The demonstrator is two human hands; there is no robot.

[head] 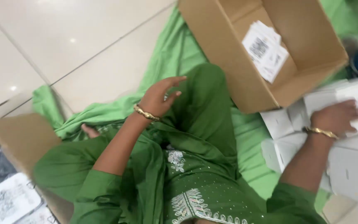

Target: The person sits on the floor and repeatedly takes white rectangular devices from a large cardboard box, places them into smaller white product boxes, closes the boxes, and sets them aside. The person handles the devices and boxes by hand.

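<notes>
I see my right hand (pixel 339 118) spread flat on a white box (pixel 355 101), while my left hand (pixel 159 98) hovers open, well apart, over my knee.

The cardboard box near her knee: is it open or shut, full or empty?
Open and nearly empty: the cardboard box has its top uncovered, and only a small stack of white printed labels lies inside.
</notes>
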